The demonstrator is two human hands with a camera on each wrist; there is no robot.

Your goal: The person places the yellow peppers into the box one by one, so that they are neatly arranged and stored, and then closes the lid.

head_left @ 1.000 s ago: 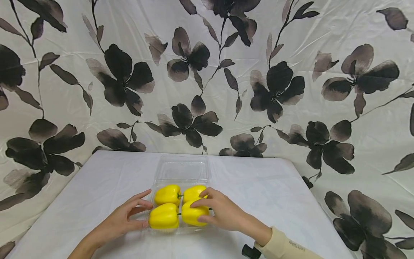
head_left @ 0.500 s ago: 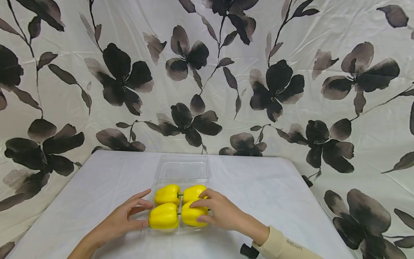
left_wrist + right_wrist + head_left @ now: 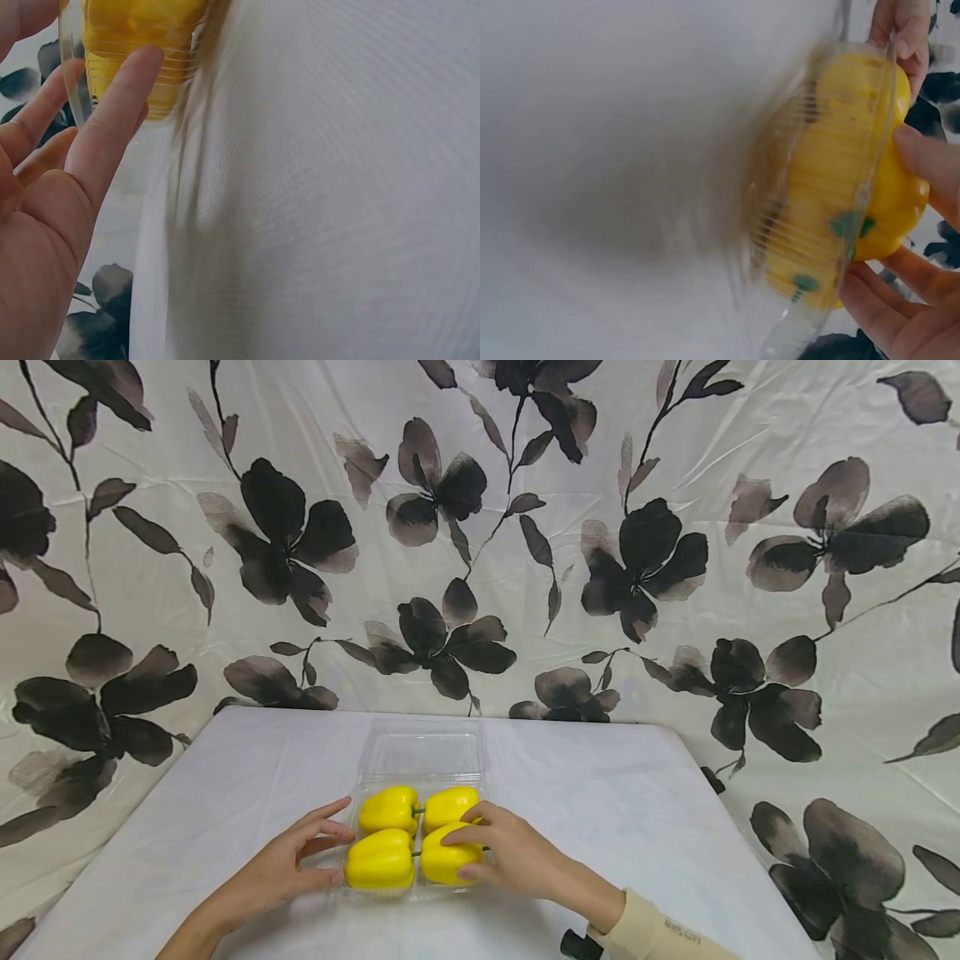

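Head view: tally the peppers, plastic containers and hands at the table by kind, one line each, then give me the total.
Yellow peppers: 4
Open clear plastic container: 1
Hands, left hand and right hand: 2
Total: 7

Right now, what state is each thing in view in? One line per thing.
Clear lid: open, laid back beyond the base
Clear base: uncovered, loaded
Near-left pepper: on its side
Near-right pepper: on its side, gripped
Far-left pepper: on its side
Far-right pepper: on its side
Left hand: fingers spread
Right hand: holding near-right pepper
White cloth: spread out
Floral backdrop: hanging, wrinkled
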